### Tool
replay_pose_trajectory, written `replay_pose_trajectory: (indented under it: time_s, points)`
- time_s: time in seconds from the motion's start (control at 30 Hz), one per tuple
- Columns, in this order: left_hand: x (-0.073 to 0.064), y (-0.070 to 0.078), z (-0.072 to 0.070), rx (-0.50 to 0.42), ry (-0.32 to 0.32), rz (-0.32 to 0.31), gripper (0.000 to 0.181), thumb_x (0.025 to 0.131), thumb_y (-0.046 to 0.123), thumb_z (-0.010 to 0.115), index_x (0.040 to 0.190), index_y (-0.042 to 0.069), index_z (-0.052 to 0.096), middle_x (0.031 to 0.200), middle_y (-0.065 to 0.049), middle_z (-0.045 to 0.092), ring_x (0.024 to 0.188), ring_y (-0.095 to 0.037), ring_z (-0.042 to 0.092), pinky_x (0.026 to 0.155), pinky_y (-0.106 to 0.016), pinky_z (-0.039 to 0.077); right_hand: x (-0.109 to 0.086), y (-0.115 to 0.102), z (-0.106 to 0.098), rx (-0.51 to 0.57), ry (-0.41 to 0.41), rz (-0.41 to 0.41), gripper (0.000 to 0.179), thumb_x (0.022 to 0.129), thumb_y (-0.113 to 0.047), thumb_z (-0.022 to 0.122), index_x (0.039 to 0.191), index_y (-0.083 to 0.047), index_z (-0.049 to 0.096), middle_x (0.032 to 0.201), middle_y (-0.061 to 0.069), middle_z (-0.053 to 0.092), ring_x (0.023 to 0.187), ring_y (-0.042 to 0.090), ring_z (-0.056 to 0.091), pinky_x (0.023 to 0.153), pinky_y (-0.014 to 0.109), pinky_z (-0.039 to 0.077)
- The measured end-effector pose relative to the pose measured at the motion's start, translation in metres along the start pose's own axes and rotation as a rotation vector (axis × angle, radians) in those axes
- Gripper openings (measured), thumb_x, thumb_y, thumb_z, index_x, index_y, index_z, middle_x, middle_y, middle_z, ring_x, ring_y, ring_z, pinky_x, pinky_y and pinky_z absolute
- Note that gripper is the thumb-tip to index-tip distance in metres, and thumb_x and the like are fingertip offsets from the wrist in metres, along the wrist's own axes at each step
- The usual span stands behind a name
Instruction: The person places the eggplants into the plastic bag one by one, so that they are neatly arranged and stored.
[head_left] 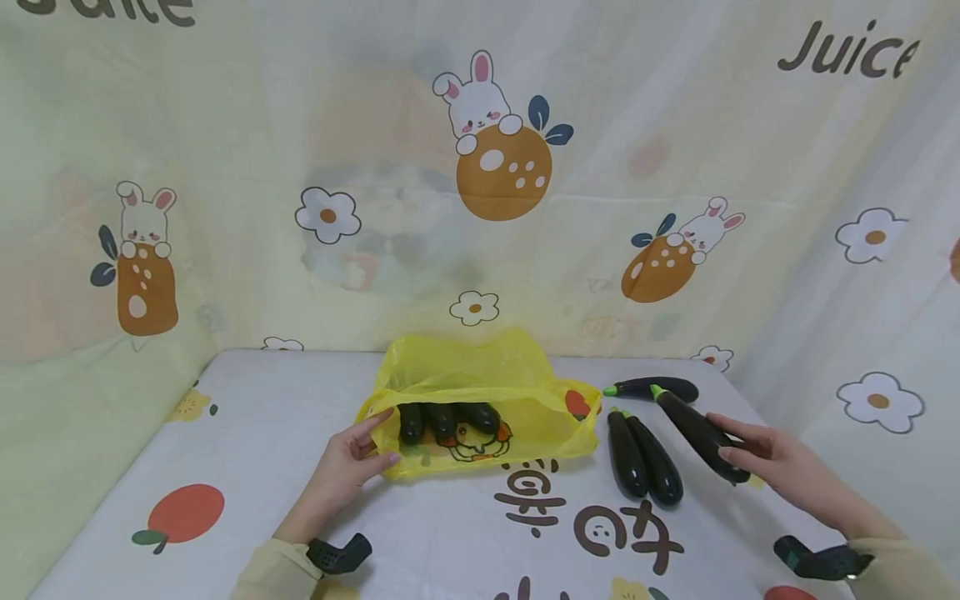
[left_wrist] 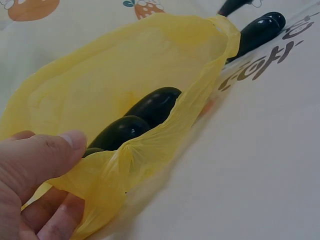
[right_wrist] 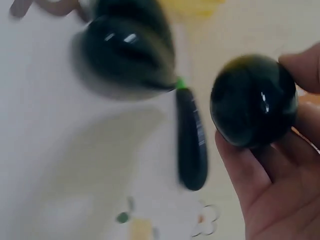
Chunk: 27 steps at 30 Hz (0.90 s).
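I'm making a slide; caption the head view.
Left hand holds a thin yellow plastic bag containing elongated glossy black eggplants; right hand grips another eggplant.

"What's that left hand [left_wrist: 37, 172] got?"

"The yellow bag [left_wrist: 75, 97], pinched by its edge, thumb on top, fingers underneath."

"Its mouth looks wide open."

"It is. Dark, shiny eggplants [left_wrist: 155, 107] lie inside: two show well, and a sliver of a third by the thumb."

"And past the bag's far end?"

"Loose eggplants [left_wrist: 261, 34] on the white counter [left_wrist: 255, 160], just beside some brown lettering [left_wrist: 260, 66]. Another shows only partly, higher up."

"Behind the bag?"

"Printed fruit [left_wrist: 30, 10] on pale cloth [left_wrist: 90, 22]."
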<state>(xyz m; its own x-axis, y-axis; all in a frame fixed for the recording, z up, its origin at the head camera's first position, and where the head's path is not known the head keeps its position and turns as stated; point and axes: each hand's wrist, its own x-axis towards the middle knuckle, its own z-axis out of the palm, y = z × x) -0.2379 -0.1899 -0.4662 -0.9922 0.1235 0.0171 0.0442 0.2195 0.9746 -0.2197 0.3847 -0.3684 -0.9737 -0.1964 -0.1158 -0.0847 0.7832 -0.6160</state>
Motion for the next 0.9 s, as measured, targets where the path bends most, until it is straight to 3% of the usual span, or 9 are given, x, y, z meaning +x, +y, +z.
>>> replay_pose_trajectory:
  time_s: [0.17,0.27,0.3,0.43,0.53,0.6,0.7,0.77,0.9]
  points:
    - [0.0,-0.001,-0.003,0.008,0.005,0.007,0.068,0.087,0.004,0.078,0.15,0.011,0.052,0.096,-0.008,0.061,0.074,-0.008,0.051,0.061,-0.02,0.046,-0.007,-0.024,-0.009,-0.013,-0.04,-0.109,0.058,0.105,-0.023,0.059,0.154,0.001,0.04,0.138,0.023,0.062,0.096,-0.003,0.064,0.079,0.024,0.052]
    - [0.0,-0.003,-0.004,0.011,-0.004,0.018,0.069,0.087,0.004,0.078,0.15,0.011,0.052,0.075,-0.001,0.043,0.065,-0.008,0.044,0.058,-0.02,0.043,-0.009,-0.037,-0.012,0.0,-0.086,-0.154,0.055,0.104,-0.02,0.06,0.154,-0.002,0.043,0.133,0.014,0.066,0.094,0.004,0.065,0.076,0.026,0.051]
    - [0.0,-0.003,-0.005,0.011,-0.006,0.021,0.069,0.087,0.004,0.078,0.15,0.01,0.052,0.077,-0.001,0.047,0.066,-0.008,0.044,0.058,-0.02,0.043,-0.009,-0.042,-0.012,0.009,-0.103,-0.164,0.055,0.104,-0.02,0.06,0.153,-0.003,0.043,0.133,0.014,0.065,0.093,0.006,0.066,0.074,0.026,0.05]
    - [0.0,-0.003,-0.006,0.012,-0.011,0.025,0.069,0.087,0.004,0.078,0.15,0.01,0.052,0.077,-0.001,0.048,0.066,-0.008,0.045,0.059,-0.02,0.044,-0.009,-0.061,-0.008,0.076,-0.187,-0.244,0.054,0.103,-0.015,0.061,0.153,-0.007,0.046,0.132,-0.015,0.063,0.093,0.011,0.068,0.073,0.025,0.053]
    - [0.0,-0.002,-0.006,0.011,-0.006,0.023,0.068,0.087,0.004,0.078,0.15,0.012,0.052,0.079,-0.002,0.049,0.067,-0.009,0.045,0.058,-0.02,0.043,-0.004,-0.076,-0.001,0.134,-0.27,-0.308,0.053,0.102,-0.011,0.061,0.153,-0.006,0.046,0.135,-0.022,0.061,0.098,0.013,0.069,0.078,0.026,0.057]
    - [0.0,-0.002,-0.006,0.009,-0.005,0.033,0.068,0.087,0.004,0.078,0.15,0.011,0.052,0.095,-0.009,0.062,0.071,-0.009,0.05,0.06,-0.02,0.045,0.002,-0.085,0.005,0.151,-0.321,-0.321,0.053,0.102,-0.01,0.061,0.153,-0.004,0.046,0.142,-0.001,0.062,0.099,0.013,0.069,0.08,0.026,0.058]
    - [0.0,-0.002,-0.005,0.004,-0.008,0.042,0.068,0.088,0.005,0.077,0.15,0.011,0.052,0.132,-0.016,0.062,0.077,-0.011,0.053,0.064,-0.02,0.047,0.011,-0.095,0.018,0.149,-0.369,-0.319,0.053,0.101,-0.01,0.061,0.152,-0.003,0.047,0.145,0.028,0.054,0.099,0.012,0.067,0.083,0.024,0.056]
    - [0.0,-0.002,-0.004,0.005,-0.007,0.045,0.068,0.088,0.005,0.078,0.151,0.011,0.052,0.148,-0.016,0.053,0.082,-0.012,0.055,0.069,-0.019,0.049,0.017,-0.1,0.027,0.128,-0.38,-0.302,0.053,0.101,-0.012,0.062,0.151,-0.004,0.049,0.144,0.033,0.052,0.098,0.011,0.066,0.083,0.023,0.055]
    - [0.001,-0.002,-0.004,0.002,0.0,0.038,0.069,0.088,0.006,0.078,0.151,0.013,0.052,0.152,-0.016,0.049,0.087,-0.015,0.056,0.071,-0.019,0.049,0.03,-0.111,0.045,0.057,-0.363,-0.291,0.053,0.099,-0.017,0.065,0.149,-0.008,0.053,0.135,0.023,0.062,0.094,0.009,0.063,0.078,0.022,0.05]
